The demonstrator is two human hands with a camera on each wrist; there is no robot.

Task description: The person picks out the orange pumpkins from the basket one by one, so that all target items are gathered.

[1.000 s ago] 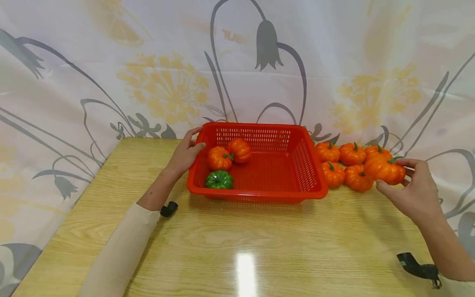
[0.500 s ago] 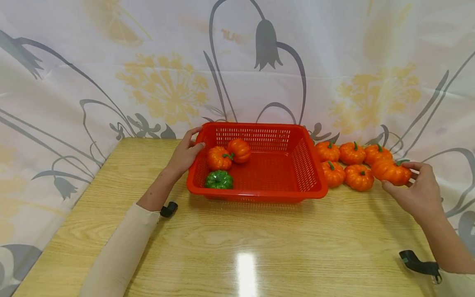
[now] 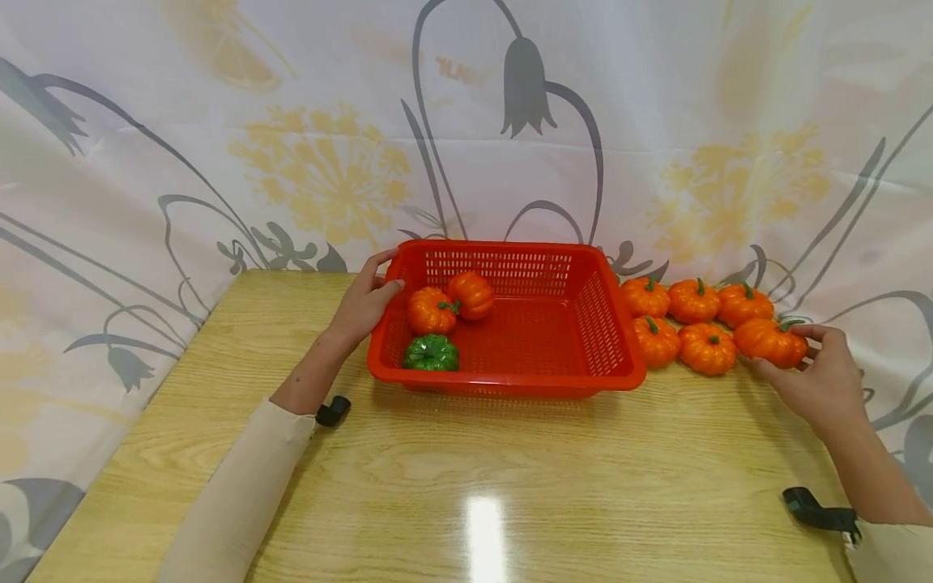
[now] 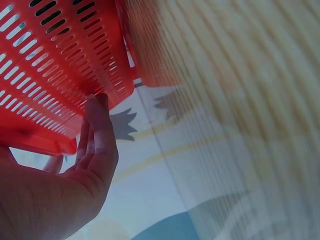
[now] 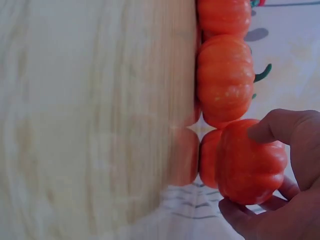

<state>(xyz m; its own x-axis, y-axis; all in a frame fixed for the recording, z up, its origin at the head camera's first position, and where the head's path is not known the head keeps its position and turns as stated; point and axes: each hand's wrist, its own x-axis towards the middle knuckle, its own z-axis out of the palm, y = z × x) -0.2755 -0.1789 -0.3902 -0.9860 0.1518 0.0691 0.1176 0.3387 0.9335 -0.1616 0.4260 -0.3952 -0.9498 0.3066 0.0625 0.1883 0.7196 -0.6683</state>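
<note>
My left hand (image 3: 364, 298) grips the left rim of a red plastic basket (image 3: 510, 379); in the left wrist view its fingers (image 4: 102, 127) lie along the slotted outer wall. Inside, at the left end, are two orange toy pumpkins (image 3: 430, 312) and a green one (image 3: 430, 354). My right hand (image 3: 827, 372) holds another orange pumpkin (image 3: 768, 343) by its right side, thumb and fingers on opposite sides. The right wrist view shows this held pumpkin (image 5: 252, 162) just above the table surface, overlapping one behind it.
Right of the basket, several orange pumpkins (image 3: 707, 349) sit in two rows on the wooden table (image 3: 408, 470). The basket's right wall is close beside them. A patterned cloth (image 3: 466, 121) hangs behind the table.
My right hand has moved right and slightly down with the pumpkin, from overlapping the rows to the right end of the front one. The left hand and basket stay put.
</note>
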